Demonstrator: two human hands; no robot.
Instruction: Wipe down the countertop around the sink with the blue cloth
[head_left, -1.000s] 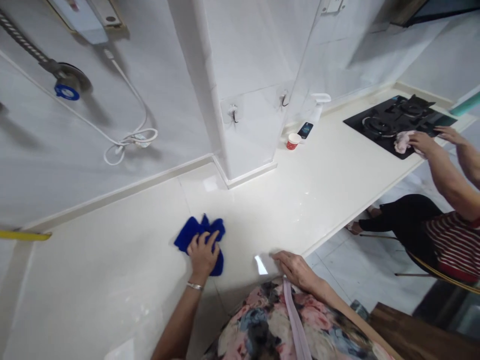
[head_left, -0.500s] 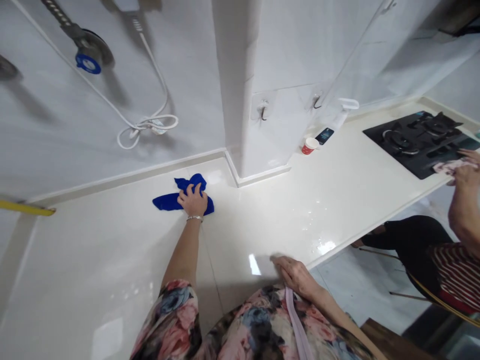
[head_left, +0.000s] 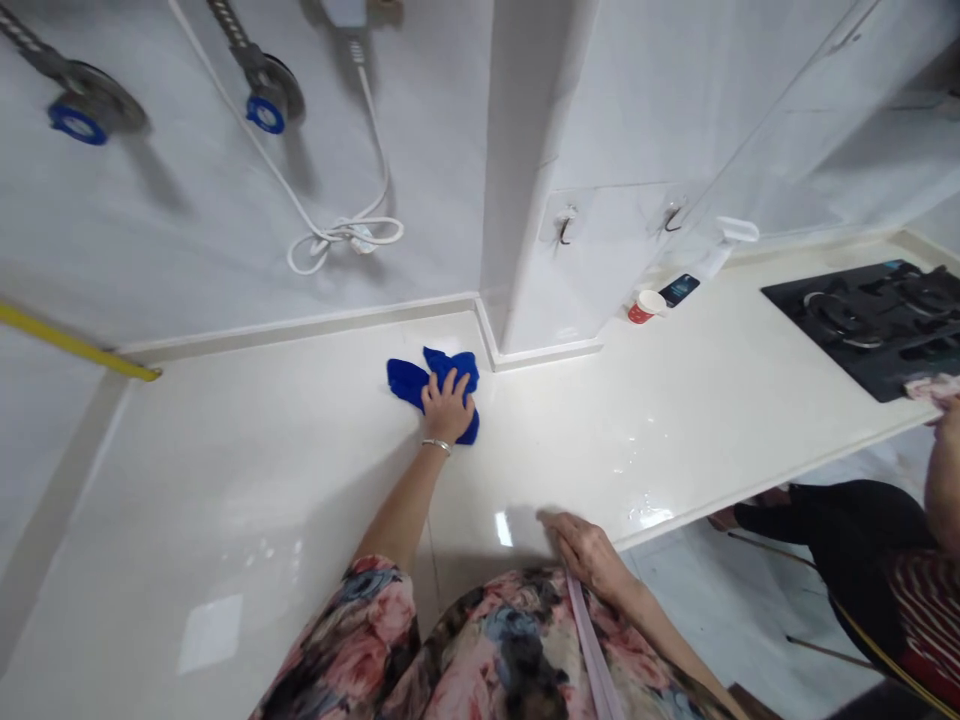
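My left hand (head_left: 448,405) presses down on a blue cloth (head_left: 406,382) with its fingers bent and spread over it. The cloth lies crumpled on the white countertop (head_left: 247,450), just left of the wall's projecting corner. Part of it is hidden under my palm. At the counter's front edge rests my right hand (head_left: 589,550), close to my body, with fingers extended and nothing seen in them. Its thumb side is hard to make out.
A red and white paper cup (head_left: 646,306) and a phone (head_left: 679,290) stand against the wall at right. Beyond them is a black gas hob (head_left: 840,320), where a co-worker's hand holds a pinkish cloth (head_left: 930,388). Water drops (head_left: 637,490) lie near the front edge.
My left hand has slid the blue cloth right, closer to the wall corner, and the cloth has bunched differently. My right hand stays put. The view has shifted left.
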